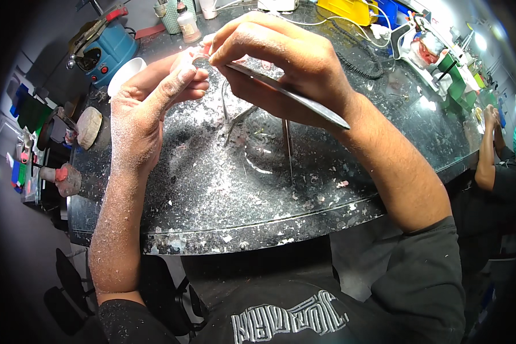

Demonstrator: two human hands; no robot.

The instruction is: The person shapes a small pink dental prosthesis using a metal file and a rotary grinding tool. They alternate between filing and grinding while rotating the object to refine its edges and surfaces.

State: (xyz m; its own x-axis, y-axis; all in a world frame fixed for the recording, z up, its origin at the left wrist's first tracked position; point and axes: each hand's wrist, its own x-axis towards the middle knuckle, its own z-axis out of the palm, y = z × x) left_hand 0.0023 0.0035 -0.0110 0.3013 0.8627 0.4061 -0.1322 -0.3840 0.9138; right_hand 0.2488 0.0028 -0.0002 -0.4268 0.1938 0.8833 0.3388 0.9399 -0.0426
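Note:
My left hand (155, 103), dusted with white powder, is raised over the worktop and pinches a small pinkish, glossy piece (199, 55) at its fingertips. Most of that piece is hidden by fingers. Close against it, my right hand (292, 63) grips a flat grey metal hand tool (292, 94). Its tapered end points back toward my right wrist, while the working end is covered by my fingers. Beneath my hands lie metal pliers (228, 121) with their handles apart, and a slim metal instrument (288, 149).
White dust and pink crumbs cover the dark worktop (212, 206). At the left stand a blue machine (106, 54), a white cup (126, 73) and a round plaster block (89, 127). A bottle (188, 24) and yellow bin (350, 8) are behind. A co-worker's arm (486, 149) shows right.

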